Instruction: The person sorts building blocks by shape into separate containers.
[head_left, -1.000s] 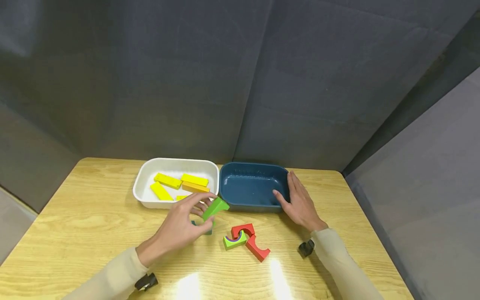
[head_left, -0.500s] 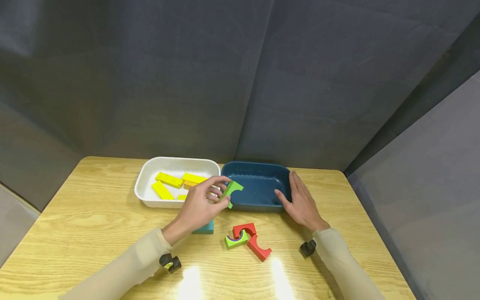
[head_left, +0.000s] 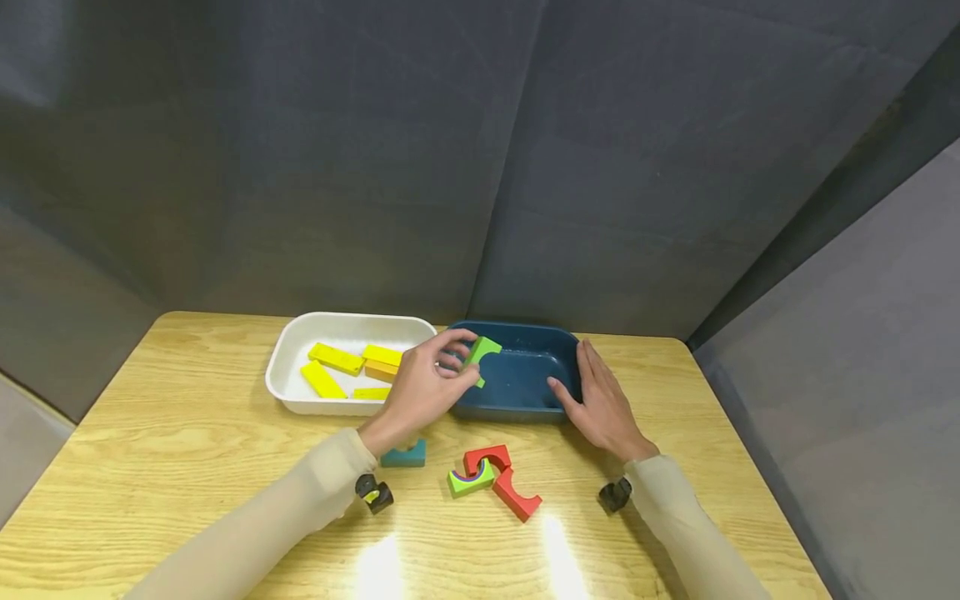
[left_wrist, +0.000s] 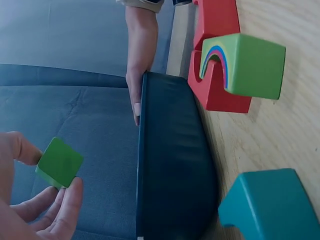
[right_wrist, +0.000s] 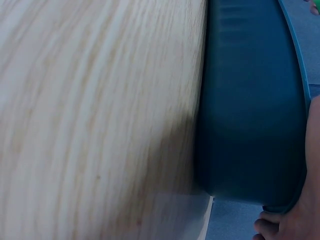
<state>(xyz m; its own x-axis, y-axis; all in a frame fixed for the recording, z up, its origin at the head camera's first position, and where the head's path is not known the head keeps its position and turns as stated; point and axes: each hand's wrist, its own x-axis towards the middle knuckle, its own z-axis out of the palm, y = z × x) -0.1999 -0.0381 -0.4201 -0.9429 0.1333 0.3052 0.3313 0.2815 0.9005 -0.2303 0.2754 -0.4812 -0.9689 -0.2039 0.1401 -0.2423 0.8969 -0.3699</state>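
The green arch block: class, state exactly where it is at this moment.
In the head view the green arch block is pinched in the left hand above the left end of the blue tray, beside the white tray.

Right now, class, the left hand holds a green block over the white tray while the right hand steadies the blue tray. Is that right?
Not quite. The left hand holds the green block over the blue tray, not the white one, as the head view shows. The right hand does steady the blue tray.
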